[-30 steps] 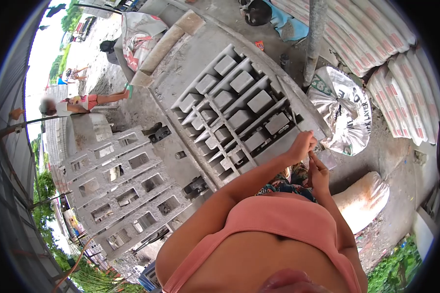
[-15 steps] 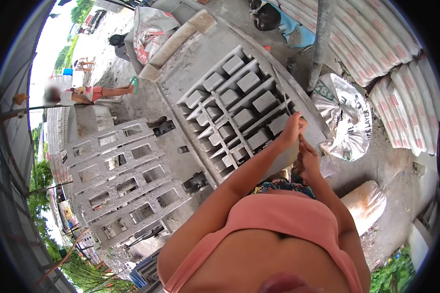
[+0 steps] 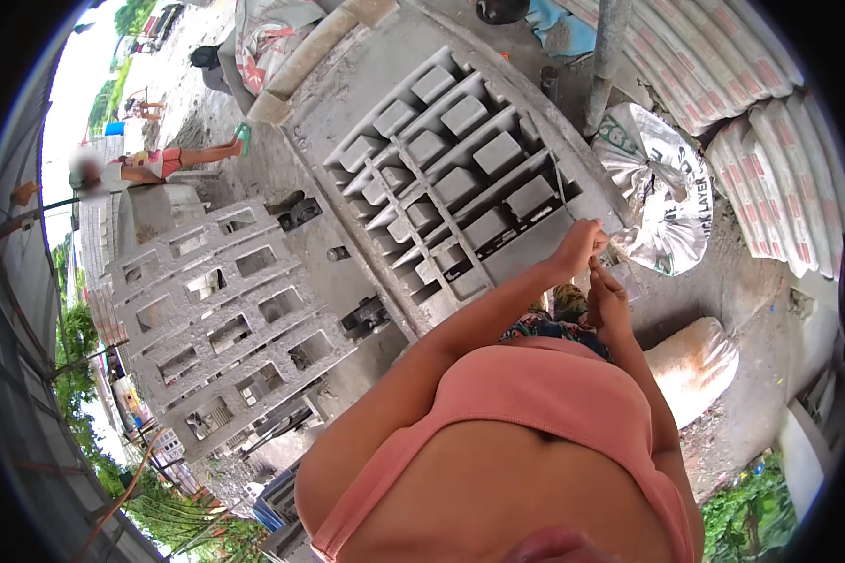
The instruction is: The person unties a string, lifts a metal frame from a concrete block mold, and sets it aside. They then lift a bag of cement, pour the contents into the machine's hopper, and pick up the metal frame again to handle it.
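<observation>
My left hand point(image 3: 580, 248) is closed at the near right corner of a grey metal block mould point(image 3: 421, 208). A thin dark wire or rod point(image 3: 561, 188) runs from the mould's edge toward this hand; whether the fingers grip it cannot be made out. My right hand point(image 3: 610, 300) is just below, its fingers pressed together and nearly touching my left hand. Anything between its fingers is too small to tell. The mould has rows of square grey cores, crossed by long bars, and lies within a concrete-dusted frame point(image 3: 333, 202).
Hollow grey blocks point(image 3: 239, 324) stand in rows at left. A tied white sack point(image 3: 662, 188), a metal post point(image 3: 608, 66) and stacked cement bags point(image 3: 770, 178) are at right. Another sack point(image 3: 690, 371) lies below. A person point(image 3: 150, 167) stands at upper left.
The view has shifted, so the mould and blocks appear further left and higher. Both hands have moved slightly away from the mould, still close together.
</observation>
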The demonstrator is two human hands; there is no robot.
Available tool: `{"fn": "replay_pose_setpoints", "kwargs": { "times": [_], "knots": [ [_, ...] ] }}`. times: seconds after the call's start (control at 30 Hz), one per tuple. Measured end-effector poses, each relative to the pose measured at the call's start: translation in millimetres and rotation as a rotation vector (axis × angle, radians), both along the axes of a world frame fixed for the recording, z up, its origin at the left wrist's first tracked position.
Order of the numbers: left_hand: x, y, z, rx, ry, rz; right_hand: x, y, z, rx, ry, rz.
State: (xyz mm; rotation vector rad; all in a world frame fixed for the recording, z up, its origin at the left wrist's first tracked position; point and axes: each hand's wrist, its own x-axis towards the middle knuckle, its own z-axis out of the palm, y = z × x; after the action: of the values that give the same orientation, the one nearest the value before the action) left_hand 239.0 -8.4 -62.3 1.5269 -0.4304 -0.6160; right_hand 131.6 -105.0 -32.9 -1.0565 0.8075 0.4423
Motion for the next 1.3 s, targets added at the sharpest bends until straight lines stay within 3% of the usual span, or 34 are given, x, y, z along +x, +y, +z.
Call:
{"fn": "replay_pose_setpoints", "kwargs": {
  "times": [0.17, 0.27, 0.33, 0.37, 0.4, 0.47, 0.5, 0.57, 0.6, 0.67, 0.7, 0.77, 0.8, 0.83, 0.87, 0.9, 0.93, 1.0, 1.03, 1.07, 1.13, 1.2, 1.23, 1.3],
  "knots": [
    [-0.3, 26.0, 3.8, 0.013, 0.122, 0.157, 16.2, 20.2, 12.6, 0.319, 0.064, -0.010],
    [-8.0, 31.7, 2.0, -0.033, 0.106, 0.191, 6.0, 20.4, 7.8, 0.190, -0.002, 0.014],
    [-16.2, 18.6, 27.4, 0.017, 0.042, 0.178, -5.2, 7.6, 19.9, 0.095, -0.025, 0.066],
    [-16.1, 9.3, 37.2, -0.037, -0.115, 0.118, -13.4, 1.1, 28.4, -0.059, -0.120, 0.078],
    [-18.8, -1.8, 45.1, -0.039, -0.107, 0.119, -19.8, -4.4, 36.3, -0.210, -0.220, 0.085],
    [-36.0, -21.0, 57.0, -0.326, -0.515, 0.194, -34.7, -14.9, 41.9, -0.177, -0.273, 0.082],
    [-42.4, -19.4, 59.5, -0.327, -0.511, 0.198, -42.6, -14.9, 35.2, -0.208, -0.409, 0.067],
    [-51.8, -11.6, 62.8, -0.316, -0.812, 0.259, -50.6, -21.2, 11.3, -0.253, -0.641, 0.171],
    [-52.7, -2.3, 40.9, -0.314, -0.810, 0.264, -44.8, -17.1, 0.9, -0.251, -0.639, 0.176],
    [-57.7, 24.0, -19.1, -0.009, 0.024, 0.222, -32.7, -6.7, -18.8, -0.224, -0.180, 0.321],
    [-58.4, 25.2, -13.6, -0.007, 0.029, 0.233, -36.3, -2.0, -28.5, -0.311, -0.240, 0.334],
    [-46.5, 24.3, 12.2, -0.061, -0.252, 0.347, -23.0, 4.3, 5.4, -0.316, -0.267, 0.335],
    [-48.1, 24.4, 32.3, -0.059, -0.238, 0.353, -26.0, 5.9, 19.9, -0.321, -0.279, 0.326],
    [-43.1, 24.2, 54.9, -0.158, -0.472, 0.324, -28.9, 4.9, 15.5, -0.379, -0.498, 0.319],
    [-38.5, 23.5, 66.3, -0.262, -0.709, 0.289, -29.4, 5.4, 2.9, -0.388, -0.505, 0.312],
    [-40.7, 20.5, 55.2, -0.233, -0.753, 0.308, -32.0, 6.4, -12.3, -0.358, -0.460, 0.327],
    [-44.3, 20.7, 24.7, -0.241, -0.760, 0.309, -32.6, 5.6, -18.8, -0.328, -0.416, 0.348],
    [-47.9, 24.2, -38.2, 0.090, -0.539, 0.409, -23.6, 13.3, -1.6, -0.238, -0.317, 0.298],
    [-45.7, 24.1, -7.2, 0.054, -0.165, 0.514, -16.5, 22.5, 10.2, -0.140, -0.210, 0.235],
    [-34.2, 27.6, 17.6, 0.056, -0.165, 0.517, -11.0, 28.8, 19.7, -0.040, -0.098, 0.172],
    [-31.7, 35.8, 47.8, -0.185, -0.458, 0.442, -19.5, 32.9, 19.7, -0.048, -0.164, 0.163],
    [-36.1, 30.5, 14.0, -0.070, -0.501, 0.478, -22.6, 29.3, -5.8, -0.239, -0.440, 0.236],
    [-37.5, 27.2, 2.7, 0.043, -0.550, 0.514, -18.6, 26.8, -8.8, -0.241, -0.443, 0.242],
    [-42.1, 24.6, -6.4, 0.044, -0.420, 0.527, -5.9, 25.6, -7.3, -0.031, 0.031, 0.194]
  ]
}}
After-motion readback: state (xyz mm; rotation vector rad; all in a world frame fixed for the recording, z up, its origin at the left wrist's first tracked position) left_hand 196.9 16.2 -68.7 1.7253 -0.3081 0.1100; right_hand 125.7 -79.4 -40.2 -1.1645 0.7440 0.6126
